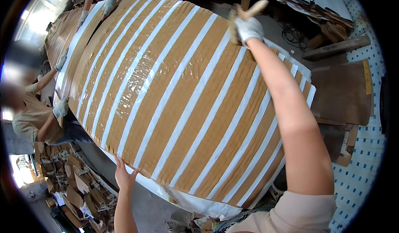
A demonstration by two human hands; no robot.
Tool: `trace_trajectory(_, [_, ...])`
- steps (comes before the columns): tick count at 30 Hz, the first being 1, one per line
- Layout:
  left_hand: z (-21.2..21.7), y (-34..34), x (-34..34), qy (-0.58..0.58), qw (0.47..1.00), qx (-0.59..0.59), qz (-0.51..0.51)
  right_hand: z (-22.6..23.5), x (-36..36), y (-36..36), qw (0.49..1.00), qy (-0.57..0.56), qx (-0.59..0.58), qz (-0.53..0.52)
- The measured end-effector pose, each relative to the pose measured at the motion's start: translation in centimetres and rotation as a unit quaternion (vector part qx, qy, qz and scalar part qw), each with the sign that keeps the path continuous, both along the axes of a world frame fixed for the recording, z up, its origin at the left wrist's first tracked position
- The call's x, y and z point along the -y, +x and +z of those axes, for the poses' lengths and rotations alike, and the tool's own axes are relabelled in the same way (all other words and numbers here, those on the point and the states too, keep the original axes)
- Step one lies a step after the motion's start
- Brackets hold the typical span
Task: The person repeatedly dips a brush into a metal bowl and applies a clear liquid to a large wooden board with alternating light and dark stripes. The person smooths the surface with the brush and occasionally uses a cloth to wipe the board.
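A large table is covered with brown sheets [174,108] laid in overlapping rows, white strips showing between them. The left half has a wet-looking gloss. My right hand [249,28], in a white glove, grips a wide brush [233,28] at the far right edge of the rows. Its pale wooden handle sticks up past my fingers. My left hand [124,174] appears bare, fingers and thumb apart, against the near left edge of the layered sheets. White sheeting [183,197] hangs below that edge.
At the left, a person [39,108] with gloved hands touches the far left end of the sheets. Another person's gloved hand [110,5] is at the top left. Bundled brown pieces [75,179] lie lower left. A wooden beam [336,48] and brown boards [341,91] stand right.
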State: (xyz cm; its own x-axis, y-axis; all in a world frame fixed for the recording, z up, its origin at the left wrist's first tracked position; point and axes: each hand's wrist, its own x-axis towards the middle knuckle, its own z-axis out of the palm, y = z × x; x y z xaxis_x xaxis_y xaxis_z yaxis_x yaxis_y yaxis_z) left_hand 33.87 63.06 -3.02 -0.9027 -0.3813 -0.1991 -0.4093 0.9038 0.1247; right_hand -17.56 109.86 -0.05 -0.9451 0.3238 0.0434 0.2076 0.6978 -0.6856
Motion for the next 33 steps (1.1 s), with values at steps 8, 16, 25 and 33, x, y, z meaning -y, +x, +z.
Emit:
trace_trajectory(8, [0.7, -1.1, -0.3, -0.017, 1.000, 0.024, 0.004, 1.4, 13.5, 8.0, 0.957, -0.124, 0.038, 0.259])
trace_trajectory(16, [1.5, -1.6, -1.1, -0.016, 0.996, 0.076, 0.039, 0.0, 7.3, 10.3, 0.956, -0.173, 0.104, 0.212])
trace_trajectory(25, [-0.1, -1.0, -0.1, 0.020, 1.000, 0.012, 0.009, -1.8, -9.9, 10.9, 0.993, -0.044, 0.040, -0.100])
trace_trajectory(33, [0.7, -2.9, -1.3, -0.006, 0.999, 0.053, 0.004, -1.5, 15.7, 19.7, 0.950, -0.083, -0.003, 0.302])
